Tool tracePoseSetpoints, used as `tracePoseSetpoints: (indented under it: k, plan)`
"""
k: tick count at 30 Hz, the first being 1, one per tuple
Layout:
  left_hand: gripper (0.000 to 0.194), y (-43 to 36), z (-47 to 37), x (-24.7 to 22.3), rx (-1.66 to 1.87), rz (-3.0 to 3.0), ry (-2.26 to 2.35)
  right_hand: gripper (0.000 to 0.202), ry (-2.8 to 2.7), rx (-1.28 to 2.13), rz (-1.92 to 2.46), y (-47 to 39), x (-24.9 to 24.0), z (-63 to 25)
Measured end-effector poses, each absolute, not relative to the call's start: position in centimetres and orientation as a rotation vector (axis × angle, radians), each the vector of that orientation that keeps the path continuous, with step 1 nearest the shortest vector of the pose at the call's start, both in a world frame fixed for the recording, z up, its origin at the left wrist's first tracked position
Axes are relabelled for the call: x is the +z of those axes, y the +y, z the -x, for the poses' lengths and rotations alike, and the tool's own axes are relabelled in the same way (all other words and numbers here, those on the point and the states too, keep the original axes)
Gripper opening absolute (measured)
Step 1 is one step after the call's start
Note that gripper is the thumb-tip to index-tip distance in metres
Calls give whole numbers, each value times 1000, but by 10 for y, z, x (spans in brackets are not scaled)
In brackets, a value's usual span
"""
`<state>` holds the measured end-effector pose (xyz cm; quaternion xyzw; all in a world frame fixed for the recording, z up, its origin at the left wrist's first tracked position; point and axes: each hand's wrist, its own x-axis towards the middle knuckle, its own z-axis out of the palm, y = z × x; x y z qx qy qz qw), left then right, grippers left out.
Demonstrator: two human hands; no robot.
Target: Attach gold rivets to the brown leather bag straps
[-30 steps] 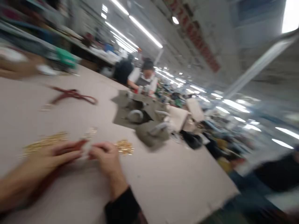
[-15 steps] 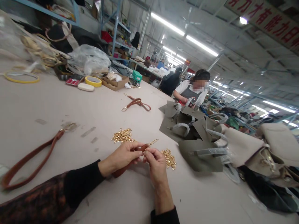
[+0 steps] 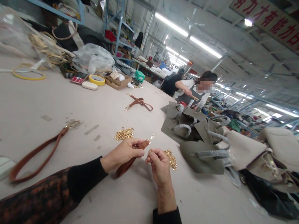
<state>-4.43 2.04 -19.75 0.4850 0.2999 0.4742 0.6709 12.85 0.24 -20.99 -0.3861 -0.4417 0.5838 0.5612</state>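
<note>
The left hand (image 3: pixel 122 154) has its grip closed on a brown strap (image 3: pixel 126 166) above the desk (image 3: pixel 130 199), the strap's long axis running from seven o'clock up to its metal clip (image 3: pixel 151 138) at one. The right hand (image 3: pixel 160 166), its grip pinching a small gold piece (image 3: pixel 149 151), sits just apart, at five o'clock from the strap's clip end; a gold heap (image 3: pixel 171 159) lies at its two o'clock.

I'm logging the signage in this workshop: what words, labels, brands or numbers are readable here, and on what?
"力才有能力": red characters on the overhead banner; the characters at either end are cut off by the picture's edge.
Small red sign far back: too small to read.
Red-and-black device: any markings too small to read.
No brand or number is legible.
</note>
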Motion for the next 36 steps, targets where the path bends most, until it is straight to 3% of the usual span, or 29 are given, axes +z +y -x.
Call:
tracePoseSetpoints:
  k: [3,29,36]
  plan:
    - [14,18,43,-194,1075,-1327,754,26,-1043,1383,910,2,-209,-127]
    - [20,11,42,-194,1039,-1418,846,17,-1284,1233,1041,6,-216,-128]
    - [22,12,46,-190,1024,-1696,923,17,-1250,1214,1073,3,-209,-119]
